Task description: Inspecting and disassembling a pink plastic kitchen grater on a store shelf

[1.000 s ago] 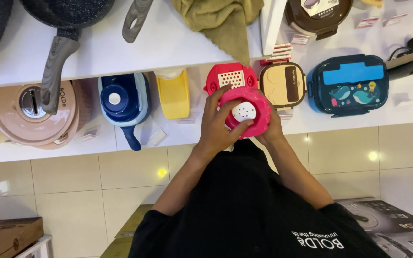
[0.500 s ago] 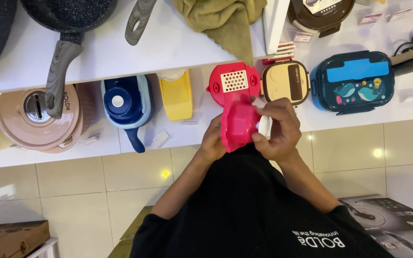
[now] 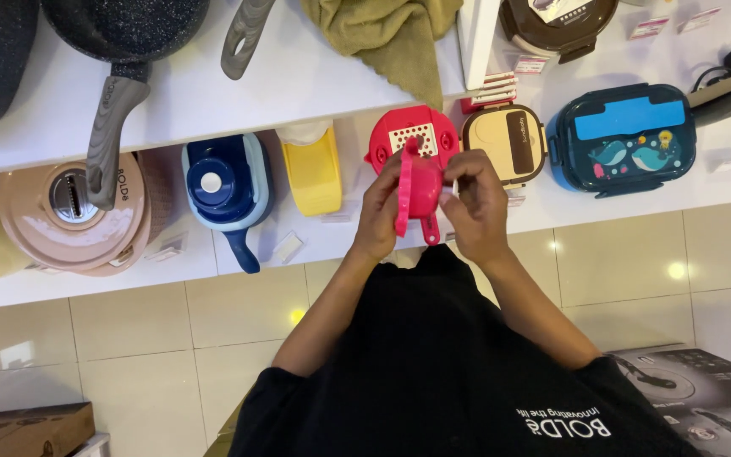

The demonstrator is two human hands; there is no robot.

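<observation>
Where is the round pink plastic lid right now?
In the head view, the round pink plastic lid is held on edge between the left hand and right hand, just in front of the red container on the lower white shelf.

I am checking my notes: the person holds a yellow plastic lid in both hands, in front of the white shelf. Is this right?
Not quite: the head view shows the plastic lid is pink-red, not yellow. Both the left hand and right hand hold it, in front of the white shelf.
</observation>
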